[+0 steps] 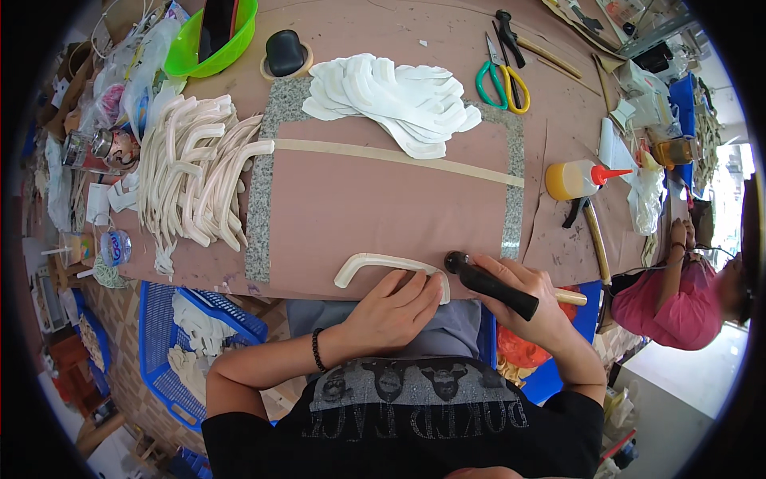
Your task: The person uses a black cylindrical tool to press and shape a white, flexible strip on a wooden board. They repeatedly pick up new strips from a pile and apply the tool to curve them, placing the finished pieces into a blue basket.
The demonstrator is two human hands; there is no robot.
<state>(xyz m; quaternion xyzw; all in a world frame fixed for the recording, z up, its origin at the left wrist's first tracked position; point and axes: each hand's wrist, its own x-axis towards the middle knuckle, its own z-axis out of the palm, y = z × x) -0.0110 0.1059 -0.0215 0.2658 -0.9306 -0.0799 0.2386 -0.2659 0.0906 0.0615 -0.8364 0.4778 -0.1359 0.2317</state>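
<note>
- Head view, at the near edge of the desk (383, 211): the left hand (399, 310) lies over the right part of a curved cream strip (372, 260), fingers extended; the thumb is hidden, so I cannot tell whether they pinch it.
- Just to the right, the right hand (524, 297) has its fingers wrapped round the handle of a black-headed hammer (488, 284), its head near the strip's right end.
- Hammering the strip seems the step in hand; a blow would call for a steady strip and left fingertips clear of the head.
- Across the desk, left to right: a heap of curved strips (191, 176), a pile of white flat pieces (391, 92), scissors (503, 84) with green and yellow handles, and a red-nozzled bottle (568, 182) of amber liquid.
- Around the room: a blue plastic basket (153, 351) at left; a co-worker in a pink top (669, 307) at far right.
</note>
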